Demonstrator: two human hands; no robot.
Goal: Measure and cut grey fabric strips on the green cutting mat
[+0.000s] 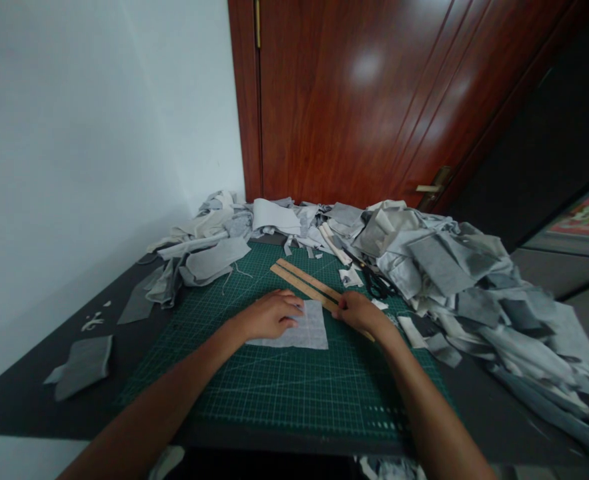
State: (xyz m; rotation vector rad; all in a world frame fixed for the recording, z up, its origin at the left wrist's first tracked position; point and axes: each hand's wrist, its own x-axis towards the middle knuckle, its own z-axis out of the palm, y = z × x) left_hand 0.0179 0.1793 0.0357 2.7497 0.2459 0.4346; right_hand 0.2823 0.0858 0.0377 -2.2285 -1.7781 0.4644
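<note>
A light grey, roughly square piece of cloth [313, 328] lies on the green cutting mat [284, 387]. My left hand [270, 315] rests on its upper left part, fingers stretched over the fabric and slightly spread. Just beyond the cloth, a wooden ruler [299, 280] with a long slot slants across the mat from upper left to lower right. My right hand [358, 311] grips this ruler toward its lower right end, with the thumb and fingers closed on it. Dark-handled scissors [377, 283] lie a little past my right hand.
Heaped grey and white cloth scraps [439, 267] cover the table's right side, with another pile [204, 257] at the back left. A folded grey piece [85, 367] sits on the dark table [24, 407]. A wall and a wooden door [344, 120] stand behind.
</note>
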